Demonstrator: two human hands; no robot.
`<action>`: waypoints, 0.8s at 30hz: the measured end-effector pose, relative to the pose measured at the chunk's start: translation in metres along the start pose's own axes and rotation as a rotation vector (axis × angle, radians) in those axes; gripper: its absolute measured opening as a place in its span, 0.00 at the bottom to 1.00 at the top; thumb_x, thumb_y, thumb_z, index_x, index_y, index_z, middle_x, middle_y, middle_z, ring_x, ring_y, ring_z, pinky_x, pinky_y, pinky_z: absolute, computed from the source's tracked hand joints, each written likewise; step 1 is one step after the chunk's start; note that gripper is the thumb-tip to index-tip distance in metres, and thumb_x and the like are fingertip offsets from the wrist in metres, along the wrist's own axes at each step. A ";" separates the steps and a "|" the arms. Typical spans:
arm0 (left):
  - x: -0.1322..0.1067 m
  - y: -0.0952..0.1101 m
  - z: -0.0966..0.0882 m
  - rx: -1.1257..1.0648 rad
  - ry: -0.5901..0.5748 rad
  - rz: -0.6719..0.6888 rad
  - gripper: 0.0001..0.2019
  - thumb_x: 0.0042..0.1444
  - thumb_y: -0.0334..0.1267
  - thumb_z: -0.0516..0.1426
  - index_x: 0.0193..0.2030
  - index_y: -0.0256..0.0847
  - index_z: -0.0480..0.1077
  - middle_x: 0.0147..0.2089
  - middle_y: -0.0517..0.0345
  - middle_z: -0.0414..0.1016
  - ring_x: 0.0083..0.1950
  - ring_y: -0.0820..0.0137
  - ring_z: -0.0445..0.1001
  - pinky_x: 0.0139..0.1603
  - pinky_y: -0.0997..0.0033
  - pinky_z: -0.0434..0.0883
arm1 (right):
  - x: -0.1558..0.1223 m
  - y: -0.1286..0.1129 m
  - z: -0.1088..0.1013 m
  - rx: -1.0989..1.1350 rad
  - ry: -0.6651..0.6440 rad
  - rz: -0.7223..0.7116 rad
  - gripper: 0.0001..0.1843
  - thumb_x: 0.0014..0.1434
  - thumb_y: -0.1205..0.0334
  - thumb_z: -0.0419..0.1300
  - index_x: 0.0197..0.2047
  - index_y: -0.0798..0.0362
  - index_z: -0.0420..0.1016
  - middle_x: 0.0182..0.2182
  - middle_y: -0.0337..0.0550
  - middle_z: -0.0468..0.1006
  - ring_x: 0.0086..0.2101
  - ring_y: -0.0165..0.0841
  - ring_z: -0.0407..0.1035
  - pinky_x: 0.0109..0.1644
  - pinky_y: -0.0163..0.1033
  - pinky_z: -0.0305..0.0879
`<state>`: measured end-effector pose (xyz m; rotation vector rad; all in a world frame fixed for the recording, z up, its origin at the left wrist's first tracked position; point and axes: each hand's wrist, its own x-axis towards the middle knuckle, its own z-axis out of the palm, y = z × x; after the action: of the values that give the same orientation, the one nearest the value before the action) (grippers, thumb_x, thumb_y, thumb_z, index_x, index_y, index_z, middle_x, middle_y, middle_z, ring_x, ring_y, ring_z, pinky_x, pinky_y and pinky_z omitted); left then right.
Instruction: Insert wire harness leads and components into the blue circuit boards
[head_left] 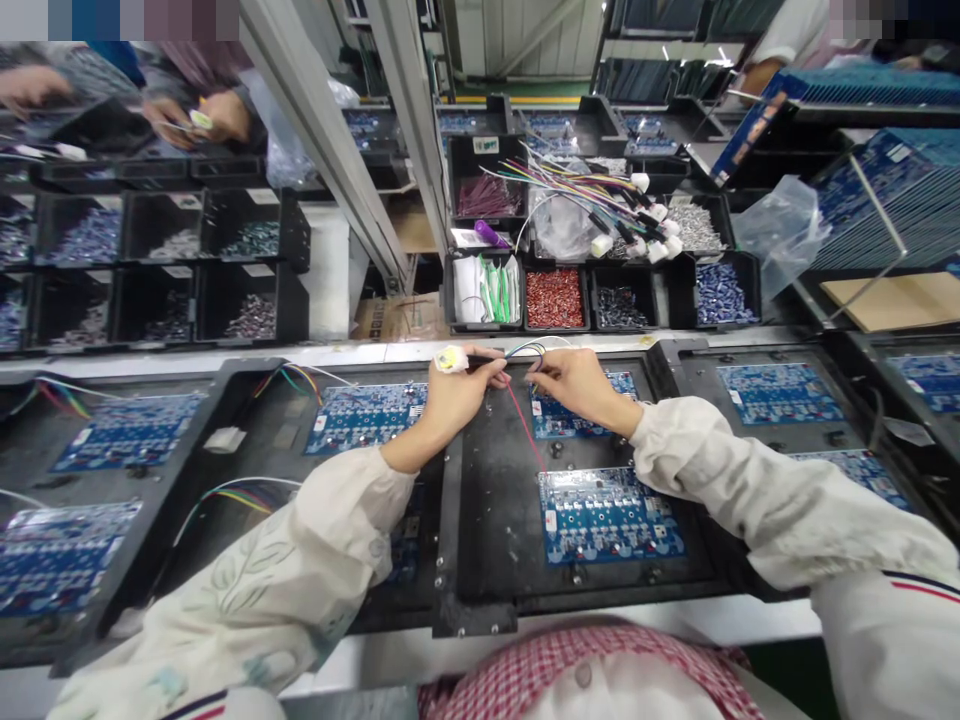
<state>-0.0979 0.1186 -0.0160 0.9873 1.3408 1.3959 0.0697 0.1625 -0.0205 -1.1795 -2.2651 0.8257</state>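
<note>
Two bare hands work just beyond a blue circuit board point(611, 517) set in a black fixture point(495, 530). Beyond the board's far left corner, the left hand point(459, 398) is curled nearly shut around a dark slender handle point(480, 360), with a white wrap point(452, 358) at its fingertips. The right hand point(574, 388) lies nearer the looped thin wires point(526, 351), which sit between the hands. Its thumb and forefinger seem pinched on them, though the fingers partly hide the grip. A red wire point(525, 425) slants from the hands down toward the board. Pale sleeves point(780, 490) bring both forearms in from either side, wrists angled inward. Far beyond the board, black bins point(589, 300) hold sorted parts, beneath a bundle of coloured wires point(592, 190).
</note>
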 end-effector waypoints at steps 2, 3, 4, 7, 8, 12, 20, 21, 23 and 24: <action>0.000 0.001 0.000 0.001 -0.002 -0.002 0.06 0.42 0.32 0.62 0.27 0.34 0.71 0.20 0.58 0.73 0.22 0.70 0.75 0.28 0.70 0.75 | 0.001 0.000 0.001 -0.007 0.000 0.000 0.03 0.53 0.65 0.63 0.29 0.55 0.77 0.22 0.39 0.77 0.24 0.29 0.69 0.31 0.33 0.62; 0.000 0.001 0.000 0.001 -0.001 -0.002 0.05 0.43 0.31 0.62 0.27 0.33 0.71 0.20 0.58 0.73 0.22 0.70 0.75 0.28 0.71 0.75 | 0.001 0.001 0.001 -0.008 0.000 0.001 0.03 0.52 0.66 0.63 0.29 0.55 0.76 0.22 0.39 0.77 0.25 0.29 0.69 0.31 0.33 0.62; -0.001 0.002 0.000 0.001 0.000 -0.003 0.05 0.43 0.31 0.62 0.28 0.33 0.71 0.20 0.58 0.73 0.22 0.70 0.75 0.27 0.71 0.75 | 0.001 0.001 0.001 -0.006 -0.001 0.004 0.03 0.52 0.65 0.63 0.29 0.55 0.76 0.22 0.39 0.77 0.25 0.29 0.69 0.31 0.33 0.62; -0.001 0.002 0.001 0.000 0.007 -0.010 0.04 0.43 0.30 0.62 0.28 0.33 0.71 0.20 0.57 0.73 0.22 0.70 0.75 0.27 0.71 0.75 | 0.000 0.001 0.003 0.021 -0.007 0.023 0.03 0.52 0.65 0.63 0.29 0.55 0.76 0.23 0.39 0.77 0.25 0.29 0.70 0.32 0.33 0.63; -0.001 0.002 0.001 0.000 0.009 -0.011 0.04 0.43 0.30 0.62 0.27 0.33 0.71 0.20 0.57 0.73 0.22 0.70 0.75 0.27 0.71 0.75 | 0.000 0.001 0.003 0.038 -0.011 0.032 0.03 0.53 0.65 0.62 0.29 0.55 0.76 0.23 0.40 0.77 0.25 0.29 0.70 0.32 0.34 0.63; -0.002 0.002 0.001 0.000 0.013 -0.013 0.04 0.43 0.30 0.62 0.27 0.33 0.71 0.20 0.57 0.74 0.23 0.70 0.75 0.28 0.70 0.75 | -0.004 -0.001 0.005 0.148 -0.037 0.090 0.04 0.53 0.65 0.62 0.29 0.56 0.76 0.21 0.40 0.77 0.25 0.31 0.72 0.32 0.35 0.66; -0.003 0.002 0.000 0.034 -0.005 -0.009 0.08 0.42 0.34 0.63 0.29 0.33 0.71 0.21 0.57 0.74 0.25 0.69 0.76 0.30 0.69 0.76 | -0.003 0.003 0.006 0.454 -0.101 0.231 0.04 0.50 0.66 0.63 0.27 0.57 0.73 0.18 0.39 0.76 0.21 0.30 0.73 0.27 0.33 0.70; -0.003 0.002 0.000 0.041 -0.008 -0.010 0.08 0.42 0.34 0.63 0.30 0.33 0.71 0.22 0.57 0.75 0.25 0.69 0.76 0.31 0.68 0.76 | -0.002 0.003 0.006 0.470 -0.106 0.242 0.04 0.50 0.66 0.63 0.27 0.57 0.73 0.18 0.38 0.76 0.21 0.30 0.73 0.26 0.33 0.70; -0.004 0.002 0.000 0.043 -0.012 -0.006 0.08 0.43 0.35 0.63 0.30 0.33 0.71 0.22 0.57 0.75 0.25 0.69 0.76 0.32 0.68 0.76 | -0.002 0.003 0.005 0.502 -0.116 0.261 0.03 0.49 0.67 0.63 0.27 0.57 0.72 0.17 0.38 0.76 0.20 0.29 0.72 0.26 0.32 0.70; -0.004 0.002 0.000 0.041 -0.014 -0.002 0.08 0.43 0.35 0.63 0.30 0.33 0.71 0.23 0.56 0.75 0.25 0.69 0.76 0.32 0.68 0.76 | -0.002 0.003 0.005 0.516 -0.121 0.270 0.03 0.49 0.68 0.63 0.26 0.57 0.72 0.17 0.38 0.76 0.20 0.29 0.72 0.25 0.32 0.71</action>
<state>-0.0976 0.1149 -0.0137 1.0213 1.3643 1.3623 0.0691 0.1609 -0.0268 -1.2148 -1.8268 1.5103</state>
